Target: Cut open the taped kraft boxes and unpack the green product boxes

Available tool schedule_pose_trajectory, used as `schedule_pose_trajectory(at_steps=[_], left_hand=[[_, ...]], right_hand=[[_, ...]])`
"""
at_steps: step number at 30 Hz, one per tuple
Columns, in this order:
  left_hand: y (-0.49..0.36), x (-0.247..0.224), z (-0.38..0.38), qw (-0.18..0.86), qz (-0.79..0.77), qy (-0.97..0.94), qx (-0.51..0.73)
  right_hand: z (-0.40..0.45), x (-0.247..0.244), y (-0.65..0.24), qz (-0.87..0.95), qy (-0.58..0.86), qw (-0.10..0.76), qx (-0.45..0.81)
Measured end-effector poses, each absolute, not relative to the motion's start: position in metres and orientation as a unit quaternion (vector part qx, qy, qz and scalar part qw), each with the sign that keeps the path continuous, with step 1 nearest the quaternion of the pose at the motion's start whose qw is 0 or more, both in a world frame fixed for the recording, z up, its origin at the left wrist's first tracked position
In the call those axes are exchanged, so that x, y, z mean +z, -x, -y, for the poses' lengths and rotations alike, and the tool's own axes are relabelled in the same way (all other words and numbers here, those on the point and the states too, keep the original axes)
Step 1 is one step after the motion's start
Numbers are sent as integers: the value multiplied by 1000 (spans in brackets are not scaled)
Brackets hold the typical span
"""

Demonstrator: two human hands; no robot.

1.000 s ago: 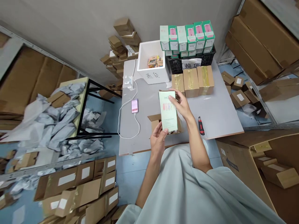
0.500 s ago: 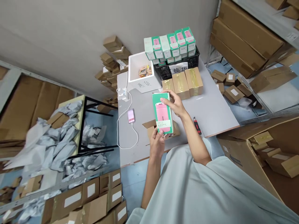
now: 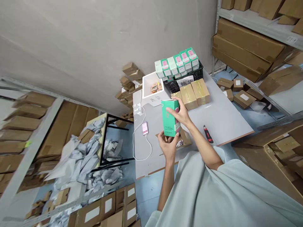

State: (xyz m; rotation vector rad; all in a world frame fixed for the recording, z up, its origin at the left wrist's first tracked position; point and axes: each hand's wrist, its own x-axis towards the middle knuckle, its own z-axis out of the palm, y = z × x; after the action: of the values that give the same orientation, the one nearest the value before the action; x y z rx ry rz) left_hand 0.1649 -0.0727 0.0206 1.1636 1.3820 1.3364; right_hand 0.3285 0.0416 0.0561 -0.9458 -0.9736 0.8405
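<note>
Both hands hold a green product box (image 3: 169,118) upright above the table. Its plain green side faces me, with a strip of its pink-pictured face showing at the right. My left hand (image 3: 167,145) grips the bottom edge, thumb at the lower right corner. My right hand (image 3: 181,113) is wrapped over the upper right side, its index finger across the green side. Under the box, partly hidden by it and my left hand, an open brown carton (image 3: 187,138) rests on the table and contains something whitish I cannot make out.
A red and black utility knife (image 3: 208,134) lies right on the grey table (image 3: 227,119). A phone (image 3: 145,128) on a white cable lies left. Behind stand a white foam bin (image 3: 153,97), taped cartons (image 3: 200,91) and a black crate (image 3: 197,74) of similar green boxes.
The green box has been turned in my hands, from its pink-pictured face to its green side. My view has shifted, so the table sits lower and further right.
</note>
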Motion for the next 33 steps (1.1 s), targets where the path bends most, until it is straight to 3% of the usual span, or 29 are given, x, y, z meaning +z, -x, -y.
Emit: schedule_pose_trajectory(at_steps=[2, 7, 10, 15, 21, 23, 30, 33], left_hand=[[-164, 22, 72, 445, -548, -453, 545], [-158, 27, 67, 612, -496, -374, 490], [-157, 28, 65, 616, -495, -372, 487], [-160, 26, 61, 547, -539, -374, 520], [-164, 38, 63, 291, -621, -487, 541], [-162, 42, 66, 260, -613, -523, 532], [-130, 46, 64, 553, -529, -395, 508], [-120, 46, 63, 617, -506, -346, 494]], right_hand=[[-43, 54, -330, 425, 421, 705, 381], [-45, 49, -338, 382, 371, 708, 464], [-45, 49, -340, 372, 348, 704, 495], [-48, 51, -340, 388, 348, 701, 487], [-50, 58, -331, 411, 409, 681, 447], [-51, 59, -333, 425, 405, 682, 436], [-60, 54, -340, 404, 343, 695, 487], [-62, 50, -332, 393, 325, 692, 511]])
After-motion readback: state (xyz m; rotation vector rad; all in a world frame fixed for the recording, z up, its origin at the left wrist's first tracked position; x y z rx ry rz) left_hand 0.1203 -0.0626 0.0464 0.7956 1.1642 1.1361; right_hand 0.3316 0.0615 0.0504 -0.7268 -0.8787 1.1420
